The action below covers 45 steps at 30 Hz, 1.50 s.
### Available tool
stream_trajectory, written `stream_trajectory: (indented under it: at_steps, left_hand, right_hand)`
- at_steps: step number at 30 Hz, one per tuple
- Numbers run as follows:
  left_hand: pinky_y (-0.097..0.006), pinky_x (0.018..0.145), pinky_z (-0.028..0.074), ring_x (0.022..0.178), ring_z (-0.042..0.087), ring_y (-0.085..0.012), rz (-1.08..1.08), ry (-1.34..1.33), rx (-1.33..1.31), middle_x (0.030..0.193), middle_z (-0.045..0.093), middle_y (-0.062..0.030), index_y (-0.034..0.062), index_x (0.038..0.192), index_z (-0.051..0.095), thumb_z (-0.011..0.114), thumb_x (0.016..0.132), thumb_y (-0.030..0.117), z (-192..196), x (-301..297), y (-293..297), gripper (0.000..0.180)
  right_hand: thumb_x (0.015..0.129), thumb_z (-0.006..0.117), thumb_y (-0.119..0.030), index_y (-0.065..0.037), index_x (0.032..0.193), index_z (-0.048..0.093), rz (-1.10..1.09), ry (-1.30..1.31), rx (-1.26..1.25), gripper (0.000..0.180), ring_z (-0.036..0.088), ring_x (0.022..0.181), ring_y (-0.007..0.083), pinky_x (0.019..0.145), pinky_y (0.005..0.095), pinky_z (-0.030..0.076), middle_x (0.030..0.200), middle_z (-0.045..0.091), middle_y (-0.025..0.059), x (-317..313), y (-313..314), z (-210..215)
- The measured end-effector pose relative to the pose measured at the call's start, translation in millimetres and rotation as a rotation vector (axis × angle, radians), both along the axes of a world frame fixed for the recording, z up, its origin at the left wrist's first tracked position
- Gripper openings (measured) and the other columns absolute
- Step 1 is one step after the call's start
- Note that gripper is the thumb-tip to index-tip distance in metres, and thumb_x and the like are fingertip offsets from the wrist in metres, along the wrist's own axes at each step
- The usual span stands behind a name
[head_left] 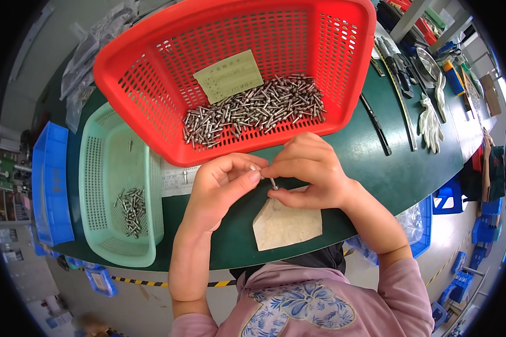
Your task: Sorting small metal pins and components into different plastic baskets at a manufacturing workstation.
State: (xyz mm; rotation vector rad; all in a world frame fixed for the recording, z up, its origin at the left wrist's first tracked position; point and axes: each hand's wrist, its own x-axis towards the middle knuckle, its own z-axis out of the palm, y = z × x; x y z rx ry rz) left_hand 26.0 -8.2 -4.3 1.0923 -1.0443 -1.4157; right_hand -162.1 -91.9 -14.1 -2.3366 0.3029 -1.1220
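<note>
My left hand (222, 181) and my right hand (315, 168) meet over the table's near side, just below the big red basket. Thumb and fingers of the right hand pinch a small silver metal pin (274, 183) with a wider end. The left fingers are closed on a small light metal piece (253, 167), probably another pin, mostly covered by the fingertips. Under the right hand lies a beige piece of cloth or paper (287, 229). Tilted toward me, the red basket (343, 84) holds a heap of metal pins (256, 109) and a yellowish paper slip (229, 76).
Left of my arm stands a light green basket (118, 258) with a smaller pile of pins (131, 212). A blue bin (52, 185) is beyond it. One pin rests on a printed sheet (174, 187). White gloves (430, 124) and tools lie at the right.
</note>
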Motion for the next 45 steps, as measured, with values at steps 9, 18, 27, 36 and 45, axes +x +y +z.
stream_trajectory:
  at_steps: [9, 18, 27, 36, 45]
  left_hand:
    - [-0.033, 0.079, 0.054, 0.09, 0.062, -0.0194, 0.047, 0.224, 0.248, 0.099, 0.062, -0.0129, -0.0013, 0.093, 0.057, 0.052, 0.09, 0.01, -6.7, -13.7, 1.0, 0.013]
    - [-0.025, 0.073, 0.052, 0.084, 0.061, -0.0122, 0.011, 0.284, 0.183, 0.098, 0.062, -0.0077, -0.0025, 0.097, 0.062, 0.06, 0.089, 0.006, -6.9, -15.5, 2.4, 0.012]
    - [-0.027, 0.074, 0.053, 0.087, 0.062, -0.0148, 0.022, 0.214, 0.071, 0.105, 0.059, -0.0098, -0.0064, 0.089, 0.067, 0.064, 0.086, 0.001, -16.8, -15.5, 3.2, 0.008]
    - [-0.029, 0.063, 0.049, 0.079, 0.062, -0.0169, 0.446, -0.754, -0.317, 0.095, 0.063, -0.0097, -0.0007, 0.086, 0.068, 0.069, 0.082, 0.012, -5.2, -2.8, -12.5, 0.013]
    - [-0.039, 0.08, 0.044, 0.091, 0.056, -0.0283, 0.504, -1.592, -0.375, 0.095, 0.062, -0.0082, 0.0052, 0.065, 0.068, 0.076, 0.071, 0.018, -9.3, 2.7, -44.3, 0.016]
  right_hand:
    - [0.06, 0.082, -0.013, -0.007, 0.091, 0.069, -0.111, -0.047, -0.078, 0.034, 0.057, 0.064, 0.018, 0.059, 0.0316, 0.039, 0.075, 0.063, 0.0022, 0.4, 0.2, 1.0]
    - [0.059, 0.082, -0.013, -0.007, 0.09, 0.069, -0.108, -0.048, -0.056, 0.035, 0.057, 0.064, 0.0184, 0.059, 0.0318, 0.039, 0.074, 0.063, 0.0028, 1.3, 1.2, -2.3]
    - [0.059, 0.082, -0.016, -0.008, 0.091, 0.071, -0.094, 0.01, -0.069, 0.035, 0.055, 0.065, 0.0182, 0.061, 0.0332, 0.039, 0.074, 0.06, 0.0002, 1.4, 1.2, 2.0]
    - [0.054, 0.083, -0.019, -0.012, 0.092, 0.071, -0.201, -0.017, -0.078, 0.04, 0.056, 0.067, 0.0187, 0.064, 0.0326, 0.041, 0.075, 0.06, -0.0011, -3.9, -4.3, 3.2]
    - [0.052, 0.082, -0.02, -0.012, 0.088, 0.068, -0.265, -0.015, -0.172, 0.04, 0.055, 0.065, 0.0199, 0.063, 0.0331, 0.042, 0.075, 0.059, -0.0006, -3.7, -4.4, 3.9]
